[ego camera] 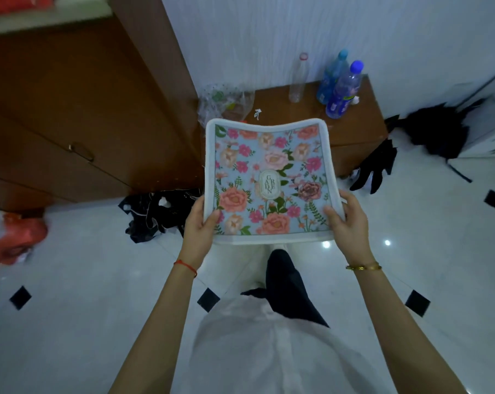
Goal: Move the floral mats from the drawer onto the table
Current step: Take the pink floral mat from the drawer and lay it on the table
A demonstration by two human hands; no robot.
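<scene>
Far to the left of the fingers, one orange plastic bag (13, 237) is seen on the floor (84, 294), blurred at the frame edge, and above it one brown cabinet (70, 109) with a single metal handle (81, 150) is shown. Nearer, just left of the left hand (198, 226), one heap of dark cloth (155, 214) is spread on the white tiles. One floral mat (269, 180) is held in the air between the two hands, face up, its white border curved and its far edge reaching over the near edge of the brown bench (362, 129); whether more mats lie beneath it cannot be told. The left near corner of the mat is gripped by the left hand, the thumb laid on the printed face and the fingers (196, 204) curled under the border; one red thread is worn on that wrist. The right near corner is gripped in the same way by the right hand (350, 223), thumb on top, fingers wrapped round the edge, and one gold bracelet is worn on its wrist. Beyond the fingers, on the bench, one crumpled clear bag (226, 102), one clear bottle (297, 81) and two blue bottles (340, 86) are stood upright against the white wall. To the right of the right hand, two dark items (439, 129) are seen on the floor beside the bench. Five black diamond insets are counted in the tiles.
</scene>
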